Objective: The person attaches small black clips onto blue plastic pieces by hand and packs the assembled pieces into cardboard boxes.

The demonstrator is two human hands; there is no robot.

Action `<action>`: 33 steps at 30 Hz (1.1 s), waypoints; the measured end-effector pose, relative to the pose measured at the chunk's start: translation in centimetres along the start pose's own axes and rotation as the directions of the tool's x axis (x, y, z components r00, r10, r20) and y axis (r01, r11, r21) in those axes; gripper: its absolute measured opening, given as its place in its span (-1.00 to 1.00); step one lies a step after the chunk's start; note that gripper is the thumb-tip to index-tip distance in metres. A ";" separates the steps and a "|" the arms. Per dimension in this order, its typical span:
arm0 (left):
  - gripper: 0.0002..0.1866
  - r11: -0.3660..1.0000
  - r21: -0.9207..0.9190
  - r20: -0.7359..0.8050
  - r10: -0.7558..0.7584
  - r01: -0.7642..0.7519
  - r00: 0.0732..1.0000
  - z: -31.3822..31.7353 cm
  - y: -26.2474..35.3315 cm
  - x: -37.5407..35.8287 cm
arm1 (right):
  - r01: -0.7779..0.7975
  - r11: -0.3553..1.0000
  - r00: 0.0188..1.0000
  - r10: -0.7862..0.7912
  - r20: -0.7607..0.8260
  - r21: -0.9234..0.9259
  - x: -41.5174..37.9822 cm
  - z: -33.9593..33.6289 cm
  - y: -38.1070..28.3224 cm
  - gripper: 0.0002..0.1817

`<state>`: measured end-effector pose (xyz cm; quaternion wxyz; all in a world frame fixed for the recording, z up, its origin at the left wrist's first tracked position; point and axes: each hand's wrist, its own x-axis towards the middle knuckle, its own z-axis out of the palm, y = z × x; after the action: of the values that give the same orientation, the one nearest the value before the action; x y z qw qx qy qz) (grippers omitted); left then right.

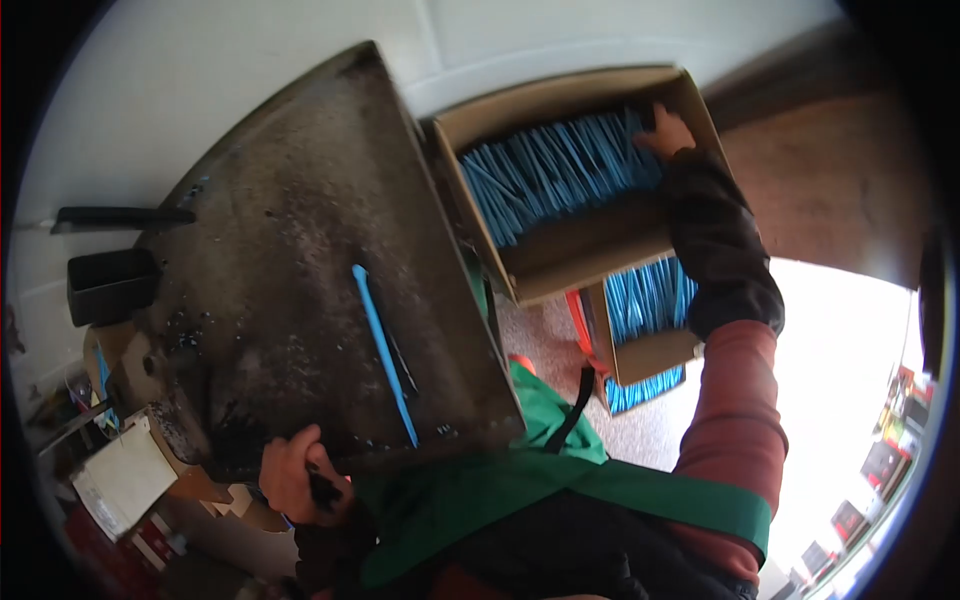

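My right hand is inside an open cardboard box, at the right end of a packed row of long thin blue strips. Its visible fingers are apart and touch or nearly touch the last strips; no held piece shows. My left hand is curled at the near edge of a worn dark metal work surface. Something black, too hidden to name, sits in its fingers. One blue strip with a rounded end lies on that surface, beside a thin dark sliver.
Lower boxes of blue strips stand under the first box. A black square container and a black handle-like bar are at the far left edge. A brown wooden board lies at right. Dark scraps dot the metal surface.
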<state>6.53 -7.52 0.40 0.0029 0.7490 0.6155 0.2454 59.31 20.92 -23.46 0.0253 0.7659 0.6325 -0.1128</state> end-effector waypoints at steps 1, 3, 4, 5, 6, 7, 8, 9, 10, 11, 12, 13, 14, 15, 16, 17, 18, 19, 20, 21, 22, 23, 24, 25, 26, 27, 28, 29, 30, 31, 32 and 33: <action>-0.89 1.000 0.017 -0.028 -0.012 0.013 1.000 0.2 0.0 -0.2 | 0.142 0.987 0.968 -0.124 -0.219 0.070 -3.3 -2.4 -0.1 -0.22; -0.89 0.999 0.039 -0.099 -0.017 0.021 0.995 0.8 0.2 -0.5 | 0.229 0.947 0.881 -0.102 -0.461 0.227 -10.2 -7.4 -1.1 -0.39; -0.89 0.999 0.048 -0.149 -0.011 0.018 0.989 1.2 0.2 -0.5 | 0.176 0.919 0.876 0.017 -0.482 0.353 -14.0 -9.4 -1.5 -0.46; -0.89 0.998 0.061 -0.211 -0.008 0.021 0.977 1.5 0.3 -0.4 | 0.141 0.871 0.858 0.130 -0.498 0.471 -17.2 -10.5 -1.5 -0.54; -0.89 0.998 0.058 -0.218 -0.014 0.027 0.976 1.6 0.4 -0.4 | 0.101 0.872 0.803 0.213 -0.557 0.479 -20.1 -9.9 -0.8 -0.65; -0.88 0.998 0.057 -0.227 -0.022 0.036 0.974 1.6 0.6 -0.3 | 0.055 0.876 0.772 0.267 -0.577 0.478 -22.6 -8.5 0.0 -0.69; -0.88 0.997 0.059 -0.235 -0.032 0.048 0.971 1.6 0.7 -0.4 | 0.009 0.841 0.767 0.341 -0.543 0.541 -25.0 -5.4 1.3 -0.70; -0.88 1.000 0.022 -0.239 -0.015 0.021 0.971 1.6 0.7 -0.3 | -0.191 0.741 0.851 0.452 -0.267 0.644 -27.1 -3.0 1.8 -0.53; -0.87 1.000 -0.012 -0.245 0.004 -0.008 0.970 1.7 0.5 -0.3 | -0.229 0.802 0.910 0.378 -0.171 0.552 -28.9 1.5 3.0 -0.36; -0.87 0.998 -0.045 -0.255 0.024 -0.036 0.967 1.8 0.4 -0.3 | -0.246 0.857 0.949 0.307 -0.065 0.453 -30.0 4.7 3.8 -0.18; -0.87 0.998 -0.050 -0.247 0.024 -0.038 0.969 1.8 0.5 -0.4 | -0.303 0.869 0.942 0.335 -0.013 0.391 -30.4 5.0 3.3 -0.07; -0.87 0.998 -0.056 -0.236 0.023 -0.038 0.971 1.7 0.5 -0.4 | -0.357 0.876 0.931 0.364 0.040 0.325 -30.5 5.2 2.1 0.03; -0.87 0.997 -0.061 -0.225 0.024 -0.039 0.974 1.6 0.5 -0.4 | -0.406 0.877 0.914 0.396 0.091 0.255 -30.7 5.4 1.5 0.13; -0.86 0.997 -0.063 -0.234 0.031 -0.047 0.972 1.6 0.5 -0.4 | -0.431 0.872 0.901 0.430 0.059 0.233 -30.3 5.8 1.6 0.18; -0.86 0.997 -0.064 -0.242 0.035 -0.052 0.970 1.6 0.5 -0.4 | -0.454 0.866 0.888 0.459 0.027 0.210 -29.3 6.5 2.0 0.22; -0.86 0.996 -0.066 -0.249 0.037 -0.055 0.968 1.7 0.5 -0.5 | -0.477 0.859 0.874 0.486 -0.005 0.185 -28.4 7.0 2.2 0.27; -0.86 0.997 -0.060 -0.259 0.032 -0.049 0.965 1.7 0.4 -0.6 | -0.520 0.835 0.852 0.522 0.038 0.181 -27.8 7.1 2.1 0.31; -0.86 0.998 -0.055 -0.269 0.024 -0.041 0.963 1.9 0.2 -0.7 | -0.560 0.811 0.828 0.555 0.080 0.172 -27.1 7.1 1.8 0.34; -0.86 0.998 -0.047 -0.274 0.018 -0.032 0.962 1.9 0.1 -0.8 | -0.600 0.784 0.800 0.586 0.127 0.161 -26.6 7.4 1.7 0.38; -0.86 0.999 -0.037 -0.279 0.018 -0.029 0.960 1.9 0.0 -0.8 | -0.613 0.774 0.790 0.607 0.089 0.158 -26.4 8.1 1.2 0.43; -0.86 0.999 -0.027 -0.285 0.017 -0.025 0.958 1.9 0.0 -0.8 | -0.620 0.768 0.785 0.606 0.131 0.160 -26.2 8.5 0.9 0.45; -0.86 1.000 -0.019 -0.291 0.016 -0.022 0.957 1.9 0.0 -0.8 | -0.627 0.762 0.778 0.604 0.172 0.162 -26.0 9.1 0.1 0.46; -0.86 1.000 -0.010 -0.296 0.012 -0.015 0.955 1.9 0.1 -0.7 | -0.635 0.755 0.770 0.602 0.212 0.161 -25.9 9.1 -0.8 0.47; -0.85 1.000 -0.003 -0.300 0.007 -0.008 0.954 1.9 0.2 -0.7 | -0.631 0.749 0.774 0.587 0.238 0.202 -25.9 9.6 -1.2 0.47; -0.85 1.000 0.006 -0.303 0.002 0.000 0.953 1.9 0.2 -0.7 | -0.616 0.766 0.782 0.566 0.262 0.185 -25.9 9.6 -1.7 0.47; -0.85 1.000 0.010 -0.303 -0.006 0.009 0.953 2.0 0.2 -0.8 | -0.600 0.781 0.789 0.544 0.287 0.170 -25.9 9.7 -2.2 0.46; -0.85 1.000 0.012 -0.303 -0.015 0.019 0.953 2.0 0.1 -0.8 | -0.584 0.797 0.794 0.522 0.311 0.155 -26.0 9.6 -2.6 0.45; -0.84 0.999 0.014 -0.304 -0.024 0.030 0.952 2.0 0.1 -0.8 | -0.551 0.816 0.824 0.502 0.262 0.172 -26.3 9.5 -2.9 0.30; -0.84 0.999 0.014 -0.305 -0.027 0.033 0.952 2.0 0.2 -0.9 | -0.546 0.816 0.831 0.500 0.243 0.190 -26.3 9.8 -2.8 0.19; -0.84 0.999 0.013 -0.307 -0.030 0.035 0.951 2.0 0.2 -0.8 | -0.540 0.815 0.838 0.498 0.221 0.210 -26.2 10.2 -2.5 0.08; -0.84 0.999 0.013 -0.312 -0.031 0.037 0.950 2.0 0.3 -0.8 | -0.532 0.815 0.845 0.496 0.198 0.230 -26.0 10.5 -2.2 -0.03; -0.85 1.000 0.009 -0.311 -0.020 0.024 0.950 2.0 0.3 -0.7 | -0.536 0.810 0.843 0.497 0.206 0.239 -25.9 10.6 -1.8 -0.11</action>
<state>7.50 -7.63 -1.51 -0.0959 0.6943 0.6180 0.3562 51.51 -5.57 -28.28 -0.0141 0.8950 0.3737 -0.2432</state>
